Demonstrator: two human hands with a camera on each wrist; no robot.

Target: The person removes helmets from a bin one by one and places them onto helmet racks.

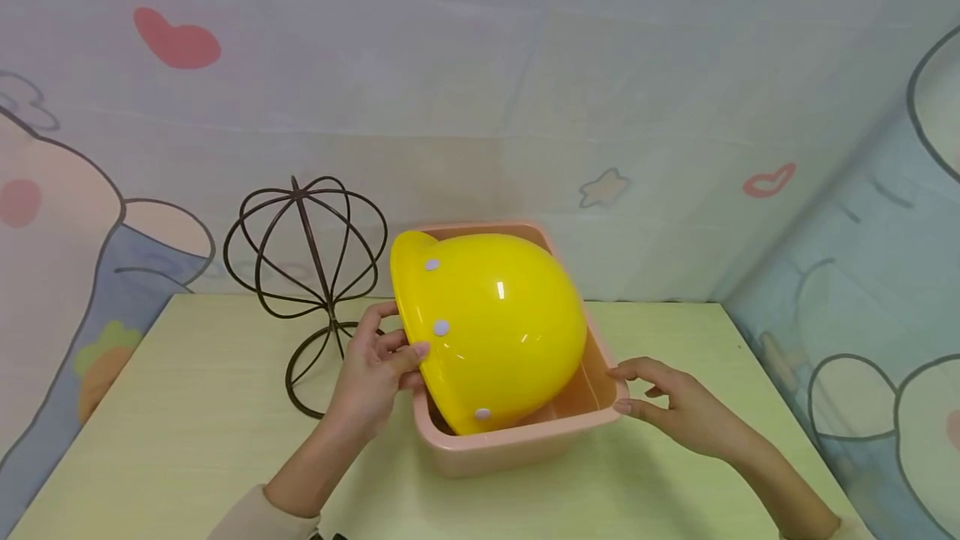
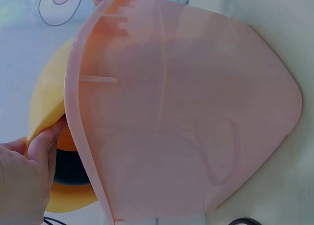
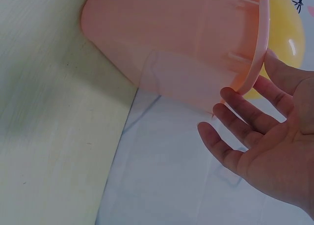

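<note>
The left hand (image 1: 372, 367) grips a yellow hard hat (image 1: 504, 323) tilted in a pink bin (image 1: 510, 458), whose rim (image 1: 555, 426) the right hand (image 1: 686, 409) pinches.

Yellow helmet (image 1: 502, 323), glossy, domed, pale round spots near its brim, tipped sideways partly inside the pink bin (image 1: 540, 427), brim gripped by my left hand (image 1: 371, 373), bin upright, open-topped, near-right corner pinched by my right hand (image 1: 682, 411)

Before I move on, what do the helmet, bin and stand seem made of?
Helmet: likely hard plastic, glossy, with sharp highlights.
Bin: probably moulded plastic, smooth, with thin built-in ribs.
Stand: slender dark curves, perhaps metal wire; coating uncertain.
</note>
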